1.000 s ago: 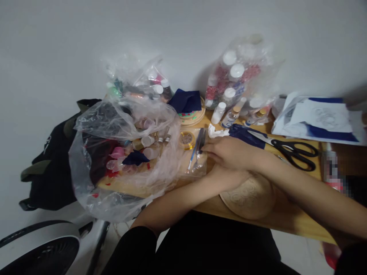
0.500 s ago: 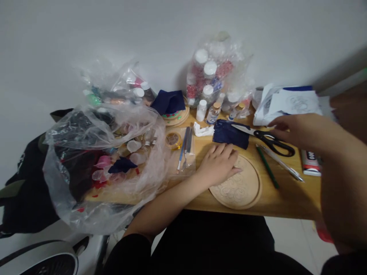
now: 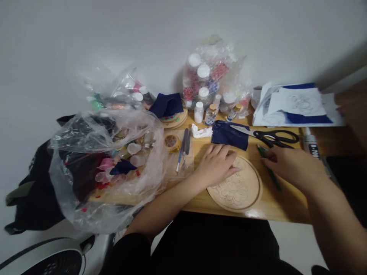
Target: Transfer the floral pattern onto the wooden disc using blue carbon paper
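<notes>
My left hand (image 3: 218, 164) lies flat with fingers stretched across the upper left of a round wooden board (image 3: 250, 187), which bears a line-drawn or carved swirling pattern. My right hand (image 3: 292, 166) is at the table's right, its fingers bent together over a green pencil (image 3: 273, 177). The fingers cover the pencil's middle, and what they grip is hidden. Just beyond that hand, black-handled scissors (image 3: 276, 138) rest with their blades on a folded dark blue cloth (image 3: 226, 135). A glue tube (image 3: 311, 143) lies beside the right wrist.
Clear bags of jars (image 3: 203, 70) stand against the wall, with small bottles (image 3: 210, 114) in front. A large open plastic bag (image 3: 155, 164) of small cups spreads at left. Brushes (image 3: 180, 152), a yellow tape roll (image 3: 172, 142) and printed papers (image 3: 304, 101) lie around.
My right hand has come down and towards me, from beside the scissors' handles to the green pencil. It now covers the silver pen. My left hand stays on the board.
</notes>
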Motion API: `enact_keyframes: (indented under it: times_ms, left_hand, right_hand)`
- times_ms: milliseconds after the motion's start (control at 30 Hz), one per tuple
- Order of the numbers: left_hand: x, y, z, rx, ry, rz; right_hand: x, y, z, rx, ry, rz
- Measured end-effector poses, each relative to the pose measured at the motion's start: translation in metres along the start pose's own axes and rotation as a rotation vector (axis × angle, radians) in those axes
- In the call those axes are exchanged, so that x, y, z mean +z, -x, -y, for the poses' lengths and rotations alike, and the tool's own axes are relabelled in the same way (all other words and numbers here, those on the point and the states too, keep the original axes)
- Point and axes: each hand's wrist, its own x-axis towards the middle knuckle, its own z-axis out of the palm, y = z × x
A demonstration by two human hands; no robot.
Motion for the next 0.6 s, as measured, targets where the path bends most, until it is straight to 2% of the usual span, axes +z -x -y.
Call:
enact_keyframes:
  times_ms: [267,500,600]
  left_hand:
    - [-0.001,0.000,0.002,0.001,-0.046,-0.036]
    - [0.003,0.000,0.004,-0.020,-0.098,-0.073]
    - [0.003,0.001,0.008,-0.043,-0.111,-0.085]
  right_hand:
    - [0.006,-0.003,0.002,0.037,-0.058,0.021]
    - [0.011,0.002,0.002,0.044,-0.083,-0.078]
    - [0.015,0.002,-0.002,0.054,-0.260,-0.192]
